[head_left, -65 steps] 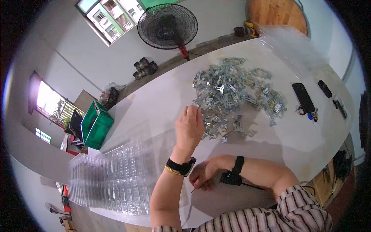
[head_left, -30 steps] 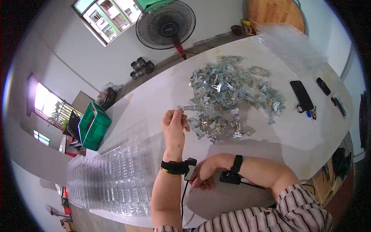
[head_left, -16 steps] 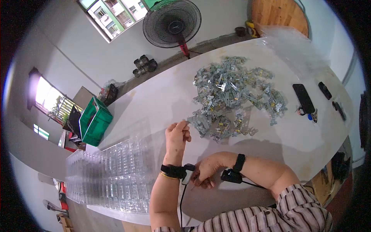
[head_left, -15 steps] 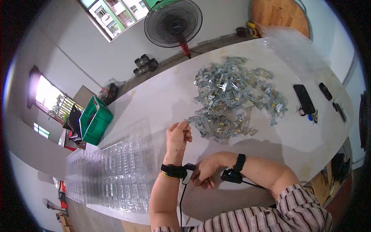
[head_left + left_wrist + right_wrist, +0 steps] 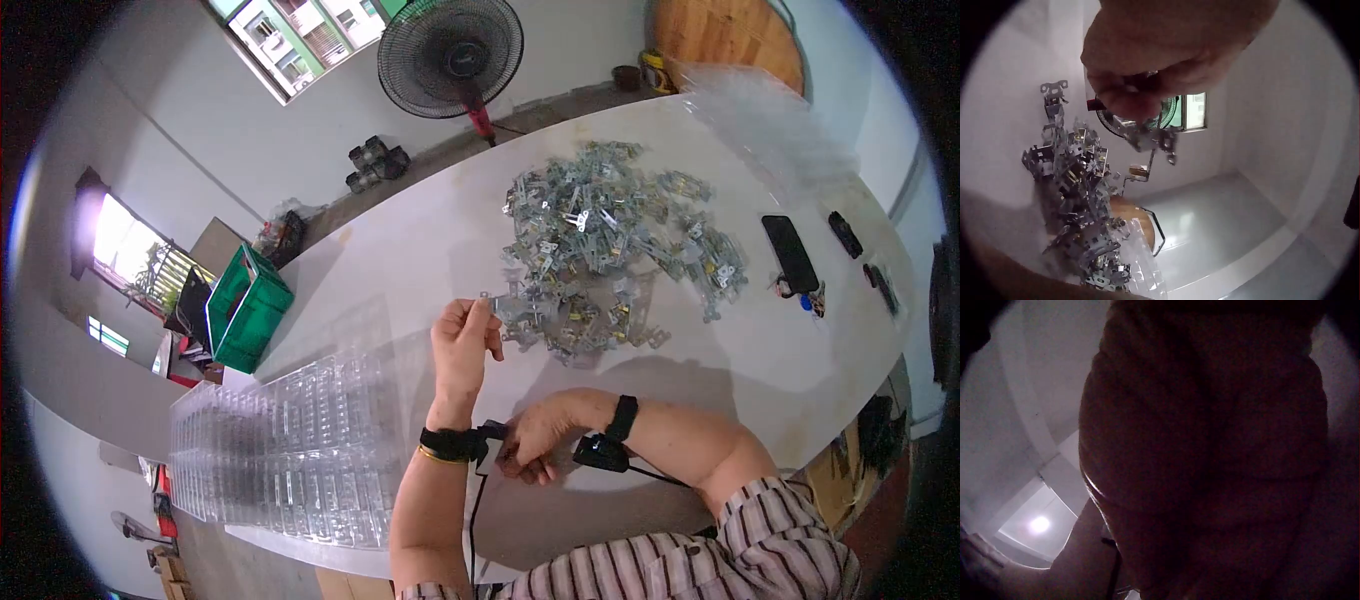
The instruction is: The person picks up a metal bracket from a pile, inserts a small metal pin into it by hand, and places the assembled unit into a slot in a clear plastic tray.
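From the head view, your left hand (image 5: 463, 338) is just to the left of the pile (image 5: 590, 225), thumb and fingertips pinching a bracket (image 5: 506, 302) by its end. The bracket's long axis seems to run roughly sideways, from your fingertips in toward the pile's near left edge, though it blends with the parts behind it. Your right hand (image 5: 532, 442) rests on your side of the pile, fingers curled; you are farther from the bracket with that one, the left being the nearer.

In the left wrist view, you have the bracket beyond your fingertips, blurred, beside the pile.

In the right wrist view, your palm is dark, so I cannot tell whether those fingers hold anything.
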A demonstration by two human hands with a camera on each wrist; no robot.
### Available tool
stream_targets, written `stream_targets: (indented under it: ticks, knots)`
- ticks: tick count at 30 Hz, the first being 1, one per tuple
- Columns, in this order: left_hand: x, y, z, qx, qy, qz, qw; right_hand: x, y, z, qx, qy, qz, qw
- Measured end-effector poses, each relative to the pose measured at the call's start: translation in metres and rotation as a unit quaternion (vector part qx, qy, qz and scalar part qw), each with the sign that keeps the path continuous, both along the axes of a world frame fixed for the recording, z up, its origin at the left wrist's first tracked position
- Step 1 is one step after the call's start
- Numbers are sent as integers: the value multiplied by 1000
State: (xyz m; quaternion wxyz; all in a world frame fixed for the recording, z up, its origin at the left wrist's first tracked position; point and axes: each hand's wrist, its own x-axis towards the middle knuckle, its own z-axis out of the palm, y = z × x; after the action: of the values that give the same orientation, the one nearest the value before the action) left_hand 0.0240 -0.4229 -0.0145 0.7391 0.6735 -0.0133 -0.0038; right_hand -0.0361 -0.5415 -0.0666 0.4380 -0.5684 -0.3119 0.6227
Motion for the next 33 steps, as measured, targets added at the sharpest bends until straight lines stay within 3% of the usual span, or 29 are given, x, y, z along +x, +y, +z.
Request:
stream_targets:
  ticks: [10,14,16,18,20,22,33]
  knots:
    - [-3,34,-26,-176,97,36,979,2,3,1,9,-40,29,999]
    - [-8,48,-50,-250,111,28,962,2,1,-1,10,1,27,1000]
    - [-15,48,-48,-262,114,60,956,2,0,6,2,-2,46,999]
    - [-13,55,-59,-278,134,23,951,2,0,8,-16,-8,12,1000]
    - [-12,58,-68,-290,120,-6,949,4,1,16,-41,-15,51,998]
    - [-13,58,-70,-297,150,7,943,1,-1,16,-50,-12,-4,999]
    - [-11,60,-82,-354,136,-46,924,-1,7,32,-133,-2,-50,990]
